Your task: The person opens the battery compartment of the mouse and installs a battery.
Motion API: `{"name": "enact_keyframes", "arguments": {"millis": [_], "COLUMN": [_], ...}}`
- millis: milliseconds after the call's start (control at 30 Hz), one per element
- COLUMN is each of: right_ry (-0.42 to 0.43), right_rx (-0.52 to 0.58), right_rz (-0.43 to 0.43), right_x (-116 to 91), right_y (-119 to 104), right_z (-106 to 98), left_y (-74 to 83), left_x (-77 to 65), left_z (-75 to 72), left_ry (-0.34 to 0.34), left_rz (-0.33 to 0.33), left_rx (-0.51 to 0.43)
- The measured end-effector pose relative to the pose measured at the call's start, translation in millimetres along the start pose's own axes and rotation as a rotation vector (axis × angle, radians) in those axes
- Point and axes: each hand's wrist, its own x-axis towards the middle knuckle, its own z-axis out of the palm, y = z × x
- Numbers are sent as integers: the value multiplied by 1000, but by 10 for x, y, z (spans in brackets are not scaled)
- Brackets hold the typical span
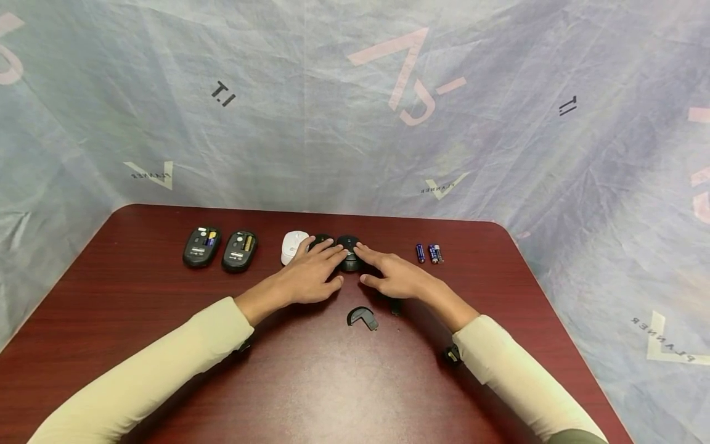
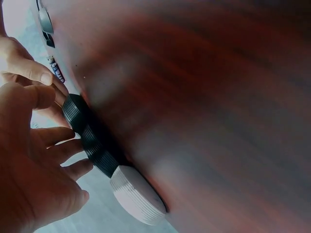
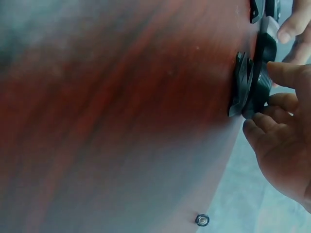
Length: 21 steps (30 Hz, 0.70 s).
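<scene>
Reaches over middle mouse point(image 1: 323, 238) with left hand point(image 1: 307, 275), loosely spread, and touches right mouse point(image 1: 350, 264) with right hand point(image 1: 398, 275), spread also. Appear both black and rounded, with fine ribs, in one row beside white mouse point(image 1: 291, 246), near the far edge of table point(image 1: 299, 370).

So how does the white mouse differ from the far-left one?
The white mouse is pale, while the far-left mouse is black. The white mouse sits top side up; the far-left mouse lies belly up, batteries showing. The left hand is right by the white mouse, but away from the far-left mouse. Both rest on the table.
</scene>
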Motion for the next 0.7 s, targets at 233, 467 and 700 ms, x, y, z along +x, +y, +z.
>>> {"name": "enact_keyframes", "arguments": {"millis": [233, 467, 700], "right_ry": [30, 50, 53], "right_rx": [-7, -22, -15], "right_rz": [5, 3, 20], "right_x": [-122, -222, -347], "right_y": [25, 45, 108], "right_z": [-18, -48, -77], "left_y": [62, 149, 10], "left_x": [78, 141, 356], "left_z": [32, 34, 356], "left_ry": [-33, -37, 16], "left_rz": [16, 51, 117], "left_rx": [23, 14, -63]}}
